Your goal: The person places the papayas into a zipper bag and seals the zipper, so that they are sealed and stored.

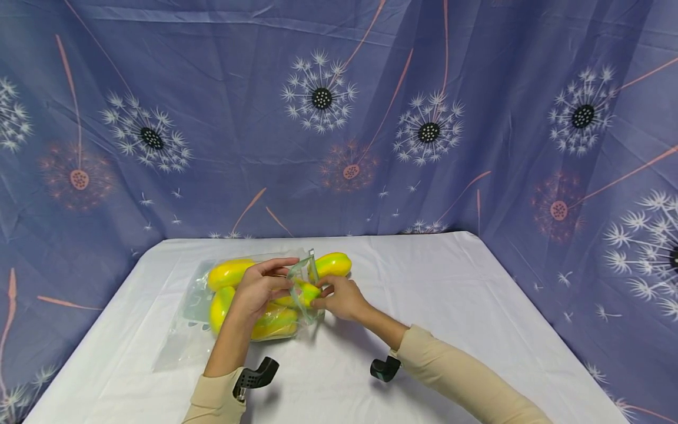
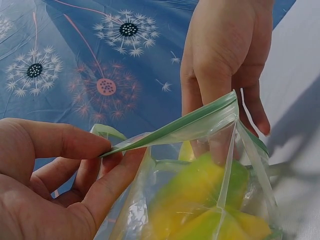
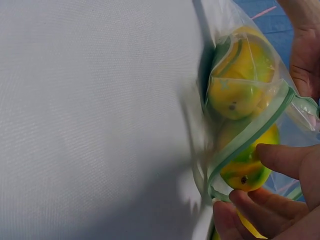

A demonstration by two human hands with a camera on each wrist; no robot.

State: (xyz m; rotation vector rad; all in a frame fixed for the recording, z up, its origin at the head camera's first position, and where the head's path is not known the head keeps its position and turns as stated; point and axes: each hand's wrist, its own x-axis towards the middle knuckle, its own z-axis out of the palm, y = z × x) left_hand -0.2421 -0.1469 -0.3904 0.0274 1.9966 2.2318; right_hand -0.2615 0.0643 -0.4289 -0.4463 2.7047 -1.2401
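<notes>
A clear plastic zip bag with a green zip edge lies on its side with its mouth toward the right. My left hand pinches that edge between thumb and fingers, lifting one side of the opening. At the mouth, my right hand grips the end of a yellow-green, elongated papaya-like fruit, thumb on one side and fingers on the other. More such fruits, one of them the upper fruit, fill the bag, partly hidden behind my left hand and forearm.
Just behind the bag's mouth lies another yellow-green fruit, outside the bag. A white cloth covers the table. Purple-blue dandelion-print curtains hang at the back and sides. Black wrist cameras stick out below both sleeves.
</notes>
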